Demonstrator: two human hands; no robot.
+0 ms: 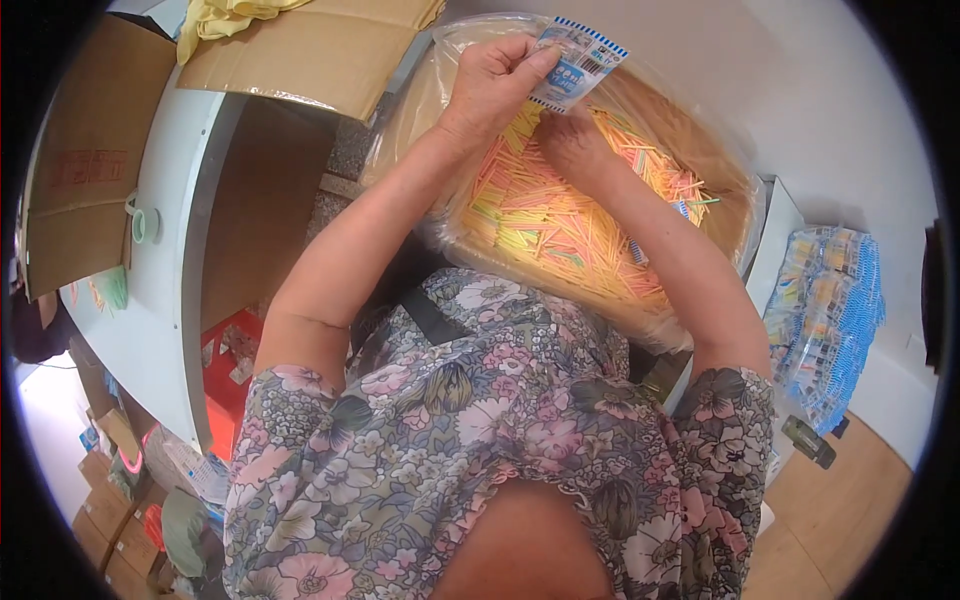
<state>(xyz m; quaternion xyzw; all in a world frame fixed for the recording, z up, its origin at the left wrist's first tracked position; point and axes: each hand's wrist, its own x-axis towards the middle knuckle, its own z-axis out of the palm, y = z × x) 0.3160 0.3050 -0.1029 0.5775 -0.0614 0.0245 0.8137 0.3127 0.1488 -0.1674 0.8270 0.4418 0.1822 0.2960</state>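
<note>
Pinched between thumb and fingers of my left hand (497, 82) is a small blue-and-white printed packet (572, 72), tilted above the far part of an open cardboard box (735, 215). A clear plastic liner covers the box's sides. Many thin sticks (535, 225) in pink, yellow, orange and some green fill it. Just below the packet, over the sticks, is my right hand (575, 148). Its fingers are mostly hidden behind the packet and by the hand itself, so I cannot see what they hold. Small blue-and-white pieces lie among the sticks near my right forearm.
To the left stands a white table (170, 290) with cardboard boxes (300, 60) on it, a yellow cloth (225, 18) and a pale green ring-shaped item (146, 226). A red crate (232, 365) sits below. At the right lies a bundle of blue printed packets (825, 310).
</note>
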